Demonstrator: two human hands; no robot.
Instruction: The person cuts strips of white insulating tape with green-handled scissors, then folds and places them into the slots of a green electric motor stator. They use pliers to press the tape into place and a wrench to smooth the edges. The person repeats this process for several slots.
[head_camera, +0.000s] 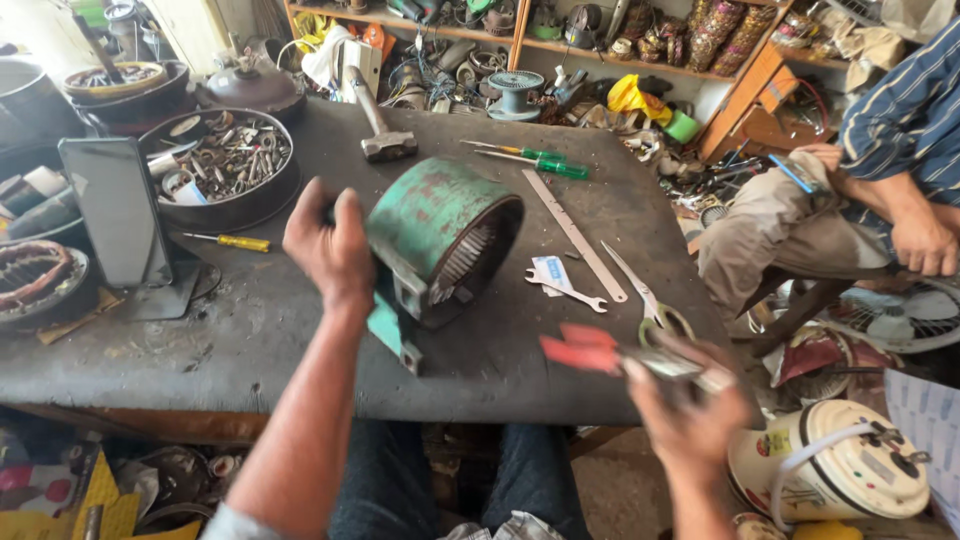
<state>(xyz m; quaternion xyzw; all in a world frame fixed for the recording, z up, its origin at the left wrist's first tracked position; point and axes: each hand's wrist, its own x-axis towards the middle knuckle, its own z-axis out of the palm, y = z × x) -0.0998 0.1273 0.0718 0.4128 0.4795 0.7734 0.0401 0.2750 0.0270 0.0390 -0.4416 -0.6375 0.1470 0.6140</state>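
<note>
A green motor housing (440, 225) lies on its side on the dark workbench (250, 330), its open end with metal stator slots facing right. My left hand (328, 248) rests against the housing's rear left side, fingers curled over it. My right hand (690, 405) hovers beyond the bench's front right edge, gripping a red-handled tool (585, 350), blurred, whose red handles point left toward the housing.
On the bench lie a hammer (378, 125), green-handled screwdrivers (540, 160), a steel ruler (575, 235), a small spanner (565, 290), scissors (650, 305), a yellow screwdriver (235, 242) and a bowl of scrap parts (225, 160). Another person (880, 190) sits at right.
</note>
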